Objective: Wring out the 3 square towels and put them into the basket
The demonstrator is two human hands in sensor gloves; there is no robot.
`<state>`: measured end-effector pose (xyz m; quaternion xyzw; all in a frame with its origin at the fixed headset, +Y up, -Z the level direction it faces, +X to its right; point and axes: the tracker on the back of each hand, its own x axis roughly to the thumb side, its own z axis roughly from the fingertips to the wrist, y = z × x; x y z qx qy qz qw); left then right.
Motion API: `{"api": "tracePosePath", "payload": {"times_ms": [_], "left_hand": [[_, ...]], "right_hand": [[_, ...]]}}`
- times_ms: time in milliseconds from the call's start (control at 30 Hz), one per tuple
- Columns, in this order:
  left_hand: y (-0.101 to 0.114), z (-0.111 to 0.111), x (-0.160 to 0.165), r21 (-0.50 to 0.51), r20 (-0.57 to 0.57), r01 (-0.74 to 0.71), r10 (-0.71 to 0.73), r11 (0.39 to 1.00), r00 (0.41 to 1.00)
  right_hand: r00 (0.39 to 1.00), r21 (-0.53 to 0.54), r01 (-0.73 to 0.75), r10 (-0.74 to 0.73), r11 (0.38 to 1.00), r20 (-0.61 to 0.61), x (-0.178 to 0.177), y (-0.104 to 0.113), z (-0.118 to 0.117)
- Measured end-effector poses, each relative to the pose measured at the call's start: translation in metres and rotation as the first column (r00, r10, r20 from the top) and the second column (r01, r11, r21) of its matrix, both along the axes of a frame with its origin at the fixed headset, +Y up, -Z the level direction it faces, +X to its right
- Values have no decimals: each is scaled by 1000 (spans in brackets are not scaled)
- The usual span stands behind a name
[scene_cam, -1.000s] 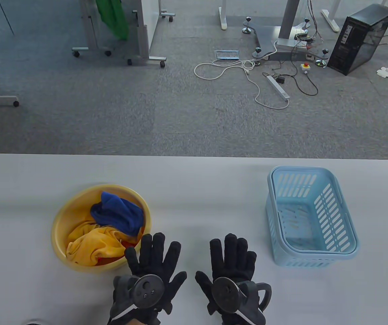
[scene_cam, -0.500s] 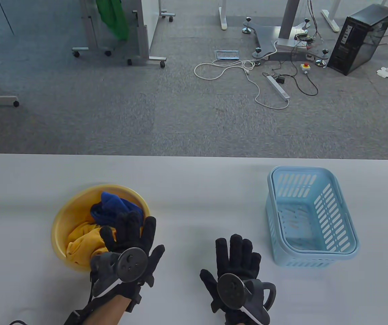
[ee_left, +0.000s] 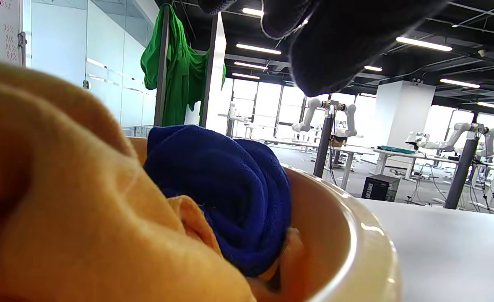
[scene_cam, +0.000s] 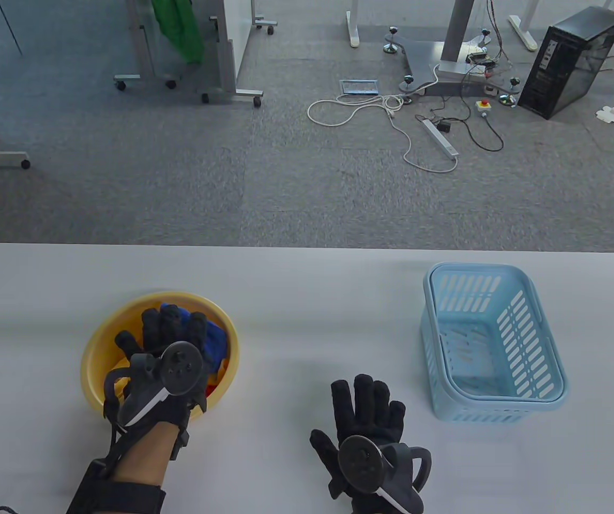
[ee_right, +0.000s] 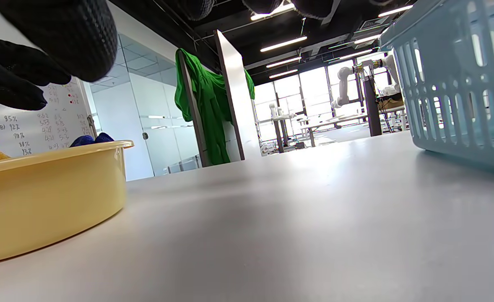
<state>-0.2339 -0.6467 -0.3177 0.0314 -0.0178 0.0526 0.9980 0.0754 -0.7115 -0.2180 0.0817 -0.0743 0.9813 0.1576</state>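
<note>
The towels sit bunched in a yellow basin (scene_cam: 98, 342) on the left part of the white table (scene_cam: 307, 289): a blue towel (ee_left: 226, 188) lies against the far inner wall, a yellow towel (ee_left: 62, 209) fills the near side, and a sliver of red cloth (scene_cam: 213, 381) shows under the wrist. The left hand (scene_cam: 165, 342) is over the basin, fingers reaching down toward the blue towel; from the wrist camera the fingertips hang just above the cloth, and I cannot tell whether they grasp it. The right hand (scene_cam: 365, 423) lies flat on the table near the front edge, fingers spread and straight, holding nothing. The light blue slotted basket (scene_cam: 531, 321) stands upright on the right part of the table, well apart from the basin, with no towel inside.
</note>
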Motion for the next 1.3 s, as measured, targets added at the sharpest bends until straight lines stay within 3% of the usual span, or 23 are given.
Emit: {"api": "tracePosePath", "payload": {"times_ms": [200,300,400,600,767,1000,1300], "left_hand": [[-3,-24,0,-79,-19,-3,1,997,1000],[-4,-36,4,-70,-19,83,-85,994,996],[-9,-48,9,-100,-13,43,-45,994,999],[-25,-70,11,-225,-69,76,-94,971,993],[-36,-75,10,-330,-120,88,-134,940,984],[-25,-66,6,-194,-135,143,-171,970,976],[-2,-51,-11,-151,-165,100,-124,983,978]], "right_hand": [[1000,-22,1,-1,1000,3,1,-4,-2],[1000,-19,-7,7,1000,-22,-4,-6,-1],[999,-22,-21,20,1000,-28,-7,-6,-1],[999,-16,14,-14,1000,-40,-4,-5,0],[999,-25,15,-16,1000,-43,-3,-5,-1],[999,-19,13,-14,1000,-51,-4,-5,0],[999,-12,9,-9,1000,-47,-4,-5,0]]}}
